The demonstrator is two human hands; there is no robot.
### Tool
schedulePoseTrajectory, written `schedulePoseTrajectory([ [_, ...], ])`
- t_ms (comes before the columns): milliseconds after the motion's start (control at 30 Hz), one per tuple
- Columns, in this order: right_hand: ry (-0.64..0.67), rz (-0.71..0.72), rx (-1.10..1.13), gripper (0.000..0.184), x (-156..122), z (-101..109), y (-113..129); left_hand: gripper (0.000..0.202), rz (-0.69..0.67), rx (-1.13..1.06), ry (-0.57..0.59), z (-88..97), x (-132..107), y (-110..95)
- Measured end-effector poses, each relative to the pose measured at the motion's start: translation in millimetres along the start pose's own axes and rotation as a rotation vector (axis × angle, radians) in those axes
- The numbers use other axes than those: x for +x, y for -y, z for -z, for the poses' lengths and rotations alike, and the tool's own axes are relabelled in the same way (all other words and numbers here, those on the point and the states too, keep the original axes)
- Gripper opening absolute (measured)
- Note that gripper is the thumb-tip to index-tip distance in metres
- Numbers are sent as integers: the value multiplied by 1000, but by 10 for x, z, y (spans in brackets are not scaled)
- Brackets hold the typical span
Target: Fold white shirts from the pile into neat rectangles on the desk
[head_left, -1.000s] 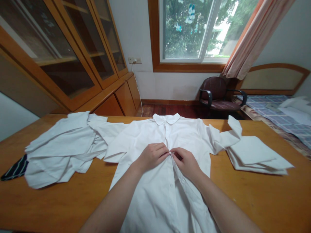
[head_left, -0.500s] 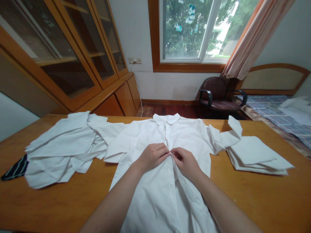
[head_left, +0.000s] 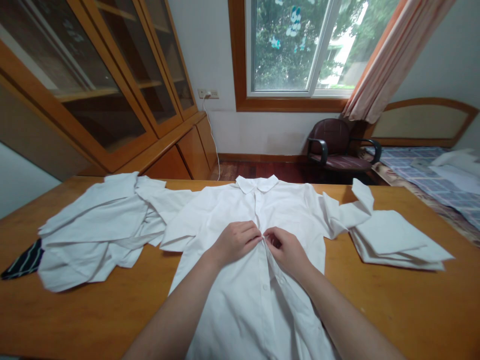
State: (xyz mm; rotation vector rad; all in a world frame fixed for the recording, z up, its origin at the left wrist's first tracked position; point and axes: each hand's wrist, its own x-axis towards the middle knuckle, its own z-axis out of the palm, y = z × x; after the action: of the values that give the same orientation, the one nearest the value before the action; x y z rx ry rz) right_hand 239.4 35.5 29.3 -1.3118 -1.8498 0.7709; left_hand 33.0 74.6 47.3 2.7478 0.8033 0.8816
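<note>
A white collared shirt (head_left: 247, 300) lies flat, front up, on the wooden table (head_left: 393, 305), collar toward the window. My left hand (head_left: 234, 240) and my right hand (head_left: 287, 250) meet at the shirt's button placket mid-chest. Both hands have their fingers curled and pinch the two edges of the placket together, fingertips touching. Small buttons show on the placket below my hands.
A rumpled pile of white shirts (head_left: 93, 230) lies at the left with a dark striped cloth (head_left: 24, 260) beside it. Folded white shirts (head_left: 393, 240) are stacked at the right. Beyond the table stand a brown armchair (head_left: 337, 147), a glass-door cabinet (head_left: 112, 85) and a bed (head_left: 435, 175).
</note>
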Motion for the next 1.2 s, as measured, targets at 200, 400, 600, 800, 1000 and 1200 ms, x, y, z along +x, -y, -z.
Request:
schedulePoseTrajectory([
  [200,-12,2,2,9,5,12,8,17,2,-12,-8,-2,-6,14],
  [400,-32,27,3,13,19,16,-13,18,-3,-6,-21,1,4,5],
  [600,-21,43,-19,12,28,1,-43,19,10,-2,-8,-8,1,12],
  [800,-108,5,-30,14,42,15,-53,17,21,-10,-14,-2,-3,10],
  [1000,-156,-83,-55,19,74,40,-152,18,31,-26,-16,5,5,9],
  [1200,-162,-128,-71,19,108,53,-191,18,80,-78,-4,-5,-19,42],
])
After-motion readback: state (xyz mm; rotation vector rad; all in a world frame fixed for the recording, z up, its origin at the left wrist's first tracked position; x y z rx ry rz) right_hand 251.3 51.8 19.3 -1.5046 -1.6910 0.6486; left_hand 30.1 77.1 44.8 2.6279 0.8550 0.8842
